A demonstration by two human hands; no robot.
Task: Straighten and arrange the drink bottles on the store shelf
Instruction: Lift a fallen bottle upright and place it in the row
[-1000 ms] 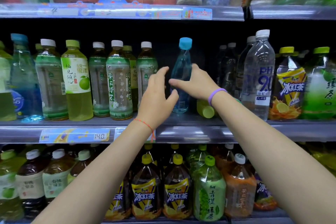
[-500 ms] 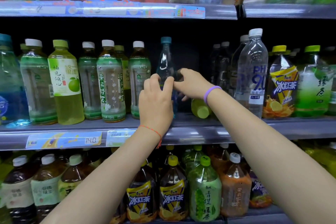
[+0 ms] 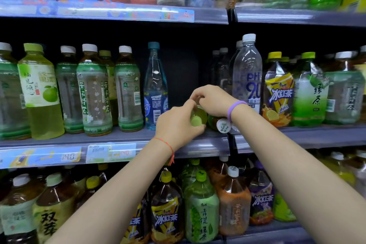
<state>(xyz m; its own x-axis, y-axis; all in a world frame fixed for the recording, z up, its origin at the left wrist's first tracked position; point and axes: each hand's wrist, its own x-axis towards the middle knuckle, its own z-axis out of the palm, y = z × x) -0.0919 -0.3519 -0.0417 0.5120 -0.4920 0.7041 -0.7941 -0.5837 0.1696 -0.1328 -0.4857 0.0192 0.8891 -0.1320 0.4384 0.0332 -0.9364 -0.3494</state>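
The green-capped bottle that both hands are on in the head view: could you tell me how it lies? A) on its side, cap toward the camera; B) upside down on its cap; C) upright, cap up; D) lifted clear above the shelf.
A: the green-capped bottle lies on the middle shelf with its round cap facing the camera, the left hand and right hand gripping it.

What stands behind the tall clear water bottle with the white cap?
Behind the clear water bottle stand more white-capped bottles in a dark row. How far it runs is hidden in shadow.
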